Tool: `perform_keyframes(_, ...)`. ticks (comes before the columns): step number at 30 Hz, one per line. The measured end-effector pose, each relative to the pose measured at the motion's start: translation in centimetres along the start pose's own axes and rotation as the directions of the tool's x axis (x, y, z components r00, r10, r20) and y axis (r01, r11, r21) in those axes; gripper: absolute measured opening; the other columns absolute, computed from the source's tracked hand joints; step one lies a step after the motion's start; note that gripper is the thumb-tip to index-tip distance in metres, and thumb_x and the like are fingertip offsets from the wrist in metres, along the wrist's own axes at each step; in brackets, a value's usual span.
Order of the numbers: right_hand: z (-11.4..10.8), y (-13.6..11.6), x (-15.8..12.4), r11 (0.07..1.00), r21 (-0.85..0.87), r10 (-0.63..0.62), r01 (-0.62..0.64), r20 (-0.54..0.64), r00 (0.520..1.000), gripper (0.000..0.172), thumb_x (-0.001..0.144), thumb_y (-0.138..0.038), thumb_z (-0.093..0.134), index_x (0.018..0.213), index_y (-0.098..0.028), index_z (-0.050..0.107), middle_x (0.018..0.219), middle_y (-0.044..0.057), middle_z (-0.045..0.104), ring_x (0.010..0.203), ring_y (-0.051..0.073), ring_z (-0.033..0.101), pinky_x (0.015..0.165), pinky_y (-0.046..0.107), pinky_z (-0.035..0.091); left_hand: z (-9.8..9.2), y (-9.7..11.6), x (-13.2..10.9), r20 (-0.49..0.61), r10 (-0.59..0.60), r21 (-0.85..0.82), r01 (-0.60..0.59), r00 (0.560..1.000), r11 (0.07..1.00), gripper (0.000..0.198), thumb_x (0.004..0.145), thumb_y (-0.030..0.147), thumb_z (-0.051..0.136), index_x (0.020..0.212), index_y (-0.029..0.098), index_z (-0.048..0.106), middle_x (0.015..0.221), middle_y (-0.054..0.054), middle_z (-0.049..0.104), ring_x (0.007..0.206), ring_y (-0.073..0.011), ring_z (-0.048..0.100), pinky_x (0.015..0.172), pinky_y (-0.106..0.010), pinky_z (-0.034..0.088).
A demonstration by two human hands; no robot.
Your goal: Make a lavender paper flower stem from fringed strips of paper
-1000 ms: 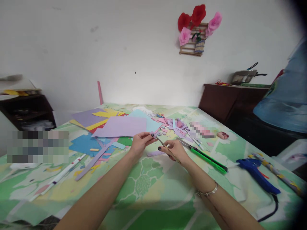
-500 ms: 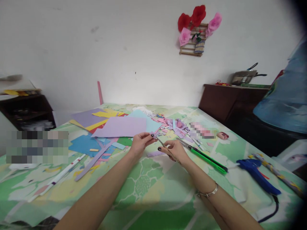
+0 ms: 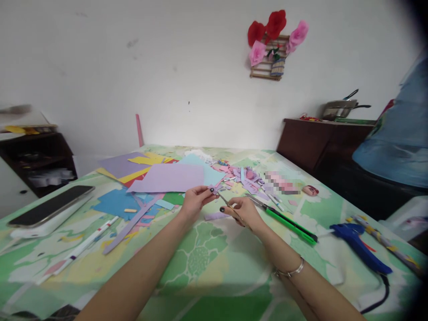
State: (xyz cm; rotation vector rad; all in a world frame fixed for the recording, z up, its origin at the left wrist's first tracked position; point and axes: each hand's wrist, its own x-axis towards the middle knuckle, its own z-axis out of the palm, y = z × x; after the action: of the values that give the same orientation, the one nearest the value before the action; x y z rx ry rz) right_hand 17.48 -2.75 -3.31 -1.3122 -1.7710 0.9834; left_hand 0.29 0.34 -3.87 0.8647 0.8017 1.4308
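My left hand (image 3: 195, 200) pinches a small lilac paper piece (image 3: 214, 189) between thumb and fingertips, above the table. My right hand (image 3: 243, 210) is closed round a thin brownish stick (image 3: 227, 203) whose far end meets the paper piece. Both hands hover over the green patterned tablecloth (image 3: 200, 258). A lilac scrap (image 3: 214, 216) lies on the cloth just below them. Green-handled scissors (image 3: 284, 218) lie right of my right hand.
Coloured paper sheets (image 3: 167, 177) and strips lie behind and left of the hands, paper scraps (image 3: 245, 174) behind. A phone (image 3: 50, 206) lies far left, a blue glue gun (image 3: 359, 245) with cord at right. A dark cabinet (image 3: 321, 142) stands beyond the table's right edge.
Both hands have stayed almost still, holding the paper piece and stick together. The view has shifted slightly.
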Motion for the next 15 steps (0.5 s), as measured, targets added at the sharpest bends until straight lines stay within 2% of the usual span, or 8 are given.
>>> perform_keyframes(15,0.04,0.01,-0.01,1.0,-0.005,0.0,0.0,0.0,1.0,0.039,0.063,-0.053,0.066,0.062,-0.016,0.056,0.034,-0.006,0.04,0.03,0.006,0.031,0.034,0.019,0.022,0.03,0.04,-0.03,0.001,-0.013,-0.006,0.013,1.0,1.0,0.017,0.061,0.013,0.076,0.07,0.007,0.064,0.07,-0.008,0.068,0.066,-0.0181,0.068,0.072,-0.027,0.057)
